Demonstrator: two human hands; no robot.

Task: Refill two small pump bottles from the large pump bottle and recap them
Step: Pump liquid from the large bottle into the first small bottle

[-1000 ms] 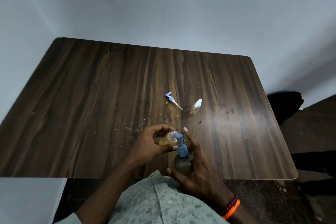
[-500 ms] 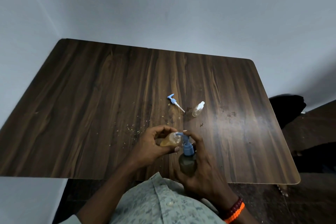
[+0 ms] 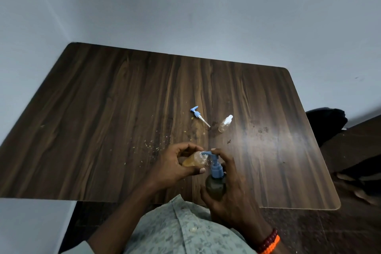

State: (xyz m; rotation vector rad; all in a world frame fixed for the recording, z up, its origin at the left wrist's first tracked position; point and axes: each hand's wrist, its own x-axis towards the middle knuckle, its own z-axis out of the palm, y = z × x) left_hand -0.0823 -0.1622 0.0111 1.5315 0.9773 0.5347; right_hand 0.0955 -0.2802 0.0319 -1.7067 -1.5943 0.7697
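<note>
My right hand [image 3: 232,196] grips the large dark bottle [image 3: 215,188] at the table's near edge, with a fingertip on its blue pump head [image 3: 214,163]. My left hand [image 3: 175,166] holds a small uncapped bottle [image 3: 194,160], tilted and part full of amber liquid, with its mouth at the pump spout. Farther back on the table lie a loose blue pump cap with a white tube [image 3: 199,115] and a second small clear bottle with a white cap [image 3: 225,123], on its side.
The dark wooden table [image 3: 103,119] stands against grey walls at the back and left. Crumbs and small stains [image 3: 152,146] are scattered near the middle. A dark chair or bag [image 3: 325,119] sits off the right edge.
The view has shifted a little, so everything sits lower in frame. Both hands keep their grips, and the small bottle's mouth stays at the spout.
</note>
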